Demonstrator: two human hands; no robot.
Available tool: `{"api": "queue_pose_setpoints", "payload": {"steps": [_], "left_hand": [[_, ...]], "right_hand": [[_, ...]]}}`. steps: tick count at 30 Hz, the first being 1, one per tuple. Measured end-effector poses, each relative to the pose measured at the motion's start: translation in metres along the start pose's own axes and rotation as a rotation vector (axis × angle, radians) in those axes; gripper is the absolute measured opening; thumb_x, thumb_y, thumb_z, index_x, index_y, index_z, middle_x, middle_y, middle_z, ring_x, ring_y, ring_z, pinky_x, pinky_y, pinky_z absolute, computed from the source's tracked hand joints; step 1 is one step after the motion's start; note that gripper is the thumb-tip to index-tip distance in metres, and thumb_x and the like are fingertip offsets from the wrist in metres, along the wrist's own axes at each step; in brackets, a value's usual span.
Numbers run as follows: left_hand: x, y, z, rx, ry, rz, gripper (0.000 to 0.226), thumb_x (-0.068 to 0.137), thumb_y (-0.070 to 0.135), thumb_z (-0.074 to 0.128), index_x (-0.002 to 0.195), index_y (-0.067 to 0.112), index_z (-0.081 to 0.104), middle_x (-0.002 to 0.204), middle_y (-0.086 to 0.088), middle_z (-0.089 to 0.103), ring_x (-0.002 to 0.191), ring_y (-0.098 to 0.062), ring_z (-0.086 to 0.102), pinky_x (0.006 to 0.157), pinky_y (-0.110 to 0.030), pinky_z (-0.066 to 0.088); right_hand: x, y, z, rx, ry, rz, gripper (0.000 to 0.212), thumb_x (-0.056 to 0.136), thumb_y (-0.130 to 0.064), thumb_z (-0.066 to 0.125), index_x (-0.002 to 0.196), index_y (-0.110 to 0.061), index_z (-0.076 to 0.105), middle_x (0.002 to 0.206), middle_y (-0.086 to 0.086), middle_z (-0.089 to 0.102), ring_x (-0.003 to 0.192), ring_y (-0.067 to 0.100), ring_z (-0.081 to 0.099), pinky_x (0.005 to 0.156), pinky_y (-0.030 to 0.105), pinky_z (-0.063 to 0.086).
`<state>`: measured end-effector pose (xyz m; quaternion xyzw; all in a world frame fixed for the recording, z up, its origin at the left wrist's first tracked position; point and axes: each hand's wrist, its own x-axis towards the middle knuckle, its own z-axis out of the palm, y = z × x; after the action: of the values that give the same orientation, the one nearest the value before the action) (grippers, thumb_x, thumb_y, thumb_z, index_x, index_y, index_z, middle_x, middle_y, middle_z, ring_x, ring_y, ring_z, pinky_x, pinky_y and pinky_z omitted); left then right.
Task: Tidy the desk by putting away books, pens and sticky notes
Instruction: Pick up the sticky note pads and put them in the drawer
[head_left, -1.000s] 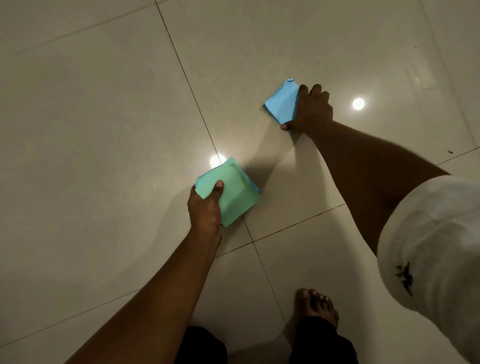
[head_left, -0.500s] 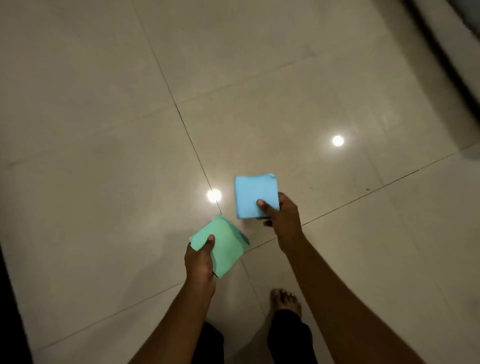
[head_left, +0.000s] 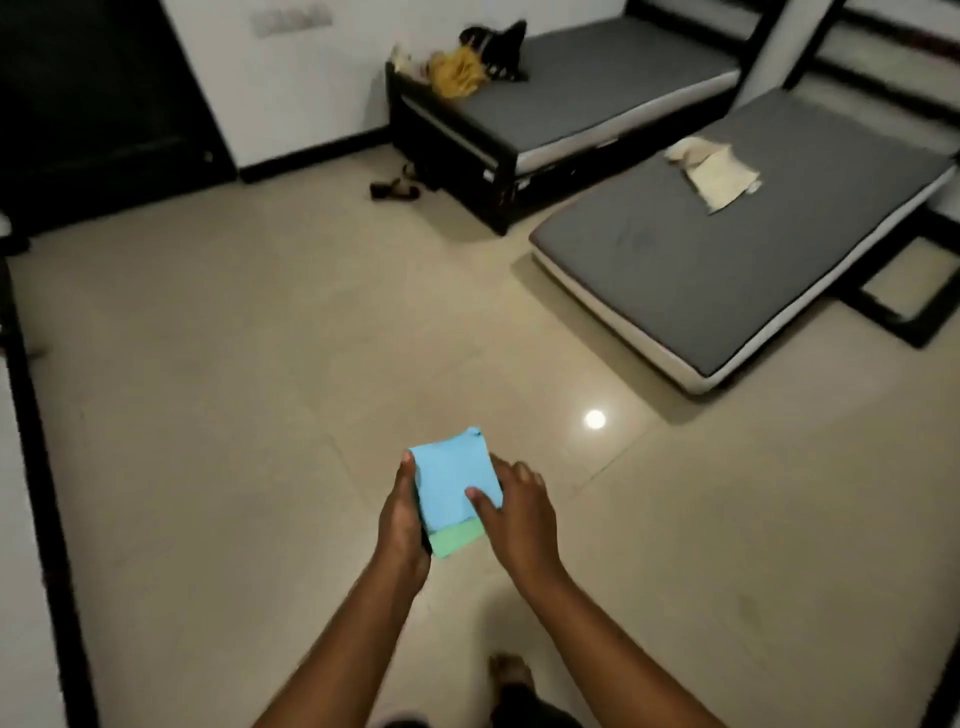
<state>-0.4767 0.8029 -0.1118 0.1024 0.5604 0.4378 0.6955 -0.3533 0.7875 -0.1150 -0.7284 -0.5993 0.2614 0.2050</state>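
A blue sticky-note pad lies on top of a green sticky-note pad, held in front of me above the tiled floor. My left hand cups the stack from the left and underneath. My right hand grips the right side, its thumb pressing on the blue pad. Only a strip of the green pad shows below the blue one. No desk, books or pens are in view.
A grey mattress lies on the floor to the right with a folded cloth on it. A black-framed bed with clothes stands behind. Sandals sit by the wall. A dark doorway is at far left.
The blue pad came up off the floor in my right hand and now sits stacked on the green pad. My view has lifted from the floor to the room.
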Motion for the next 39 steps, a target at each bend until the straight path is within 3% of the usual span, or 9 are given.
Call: {"api": "queue_pose_setpoints", "payload": {"steps": [7,12,17,22,25,28,31,35,39], "left_hand": [[-0.079,0.007,0.002,0.360,-0.253,0.120,0.033,0.089,0.025,0.062,0.119,0.012,0.057,0.104,-0.016,0.069,0.090,-0.038,0.067,0.075,-0.047,0.057],[-0.153,-0.015,0.031,0.601,-0.482,0.150,0.036,0.081,0.037,0.069,0.111,0.019,0.059,0.099,-0.010,0.070,0.088,-0.032,0.068,0.073,-0.044,0.058],[-0.231,-0.091,0.092,0.805,-0.793,0.155,0.027,0.088,0.035,0.061,0.109,0.018,0.059,0.098,-0.009,0.070,0.088,-0.029,0.067,0.071,-0.037,0.056],[-0.343,-0.211,0.155,0.917,-1.125,0.031,0.026,0.087,0.032,0.064,0.109,0.018,0.060,0.097,-0.010,0.072,0.085,-0.030,0.070,0.065,-0.036,0.057],[-0.415,-0.295,0.188,0.968,-1.341,-0.072,0.030,0.087,0.030,0.066,0.112,0.015,0.061,0.099,-0.010,0.073,0.088,-0.031,0.070,0.074,-0.042,0.058],[-0.474,-0.360,0.213,0.985,-1.460,-0.144,0.029,0.087,0.027,0.065,0.111,0.012,0.062,0.096,-0.010,0.074,0.087,-0.032,0.070,0.078,-0.045,0.058],[-0.526,-0.413,0.234,1.042,-1.535,-0.204,0.032,0.083,0.032,0.069,0.109,0.013,0.063,0.095,-0.009,0.074,0.085,-0.030,0.071,0.074,-0.042,0.058],[-0.582,-0.475,0.265,1.095,-1.655,-0.418,0.048,0.076,0.032,0.075,0.116,0.011,0.061,0.105,-0.017,0.070,0.095,-0.038,0.067,0.083,-0.052,0.055],[-0.613,-0.530,0.303,1.163,-1.738,-0.559,0.035,0.084,0.023,0.066,0.116,0.013,0.060,0.105,-0.018,0.070,0.096,-0.040,0.066,0.077,-0.046,0.056]], "right_hand": [[-0.095,-0.023,-0.041,0.004,0.209,0.189,0.059,0.088,-0.049,0.054,0.141,-0.031,0.036,0.119,0.000,0.046,0.113,0.015,0.038,0.088,0.023,0.041],[-0.179,-0.012,-0.087,0.411,0.407,0.340,0.057,0.087,-0.036,0.062,0.138,-0.026,0.039,0.131,-0.002,0.043,0.111,0.009,0.045,0.087,0.019,0.040],[-0.293,0.042,-0.149,0.636,0.701,0.479,0.044,0.089,-0.029,0.061,0.130,-0.031,0.046,0.115,-0.009,0.056,0.099,0.006,0.054,0.074,0.015,0.045],[-0.433,0.119,-0.208,0.753,1.012,0.645,0.038,0.087,-0.026,0.064,0.119,-0.039,0.048,0.104,-0.010,0.057,0.095,0.007,0.057,0.070,0.018,0.049],[-0.521,0.173,-0.237,0.786,1.199,0.729,0.041,0.085,-0.024,0.067,0.120,-0.035,0.049,0.110,-0.004,0.060,0.098,0.014,0.060,0.073,0.022,0.054],[-0.589,0.213,-0.262,0.770,1.353,0.773,0.044,0.081,-0.022,0.071,0.120,-0.028,0.051,0.116,0.002,0.062,0.101,0.019,0.062,0.081,0.034,0.057],[-0.645,0.238,-0.289,0.757,1.497,0.782,0.041,0.082,-0.016,0.070,0.117,-0.026,0.050,0.106,-0.003,0.063,0.094,0.012,0.063,0.070,0.022,0.055],[-0.706,0.269,-0.320,0.750,1.704,0.772,0.038,0.083,-0.003,0.066,0.113,-0.020,0.051,0.096,-0.010,0.061,0.085,0.005,0.060,0.058,0.012,0.052],[-0.729,0.310,-0.341,0.724,1.824,0.889,0.043,0.082,-0.017,0.069,0.119,-0.027,0.050,0.111,-0.002,0.059,0.097,0.013,0.060,0.072,0.026,0.055]]}}
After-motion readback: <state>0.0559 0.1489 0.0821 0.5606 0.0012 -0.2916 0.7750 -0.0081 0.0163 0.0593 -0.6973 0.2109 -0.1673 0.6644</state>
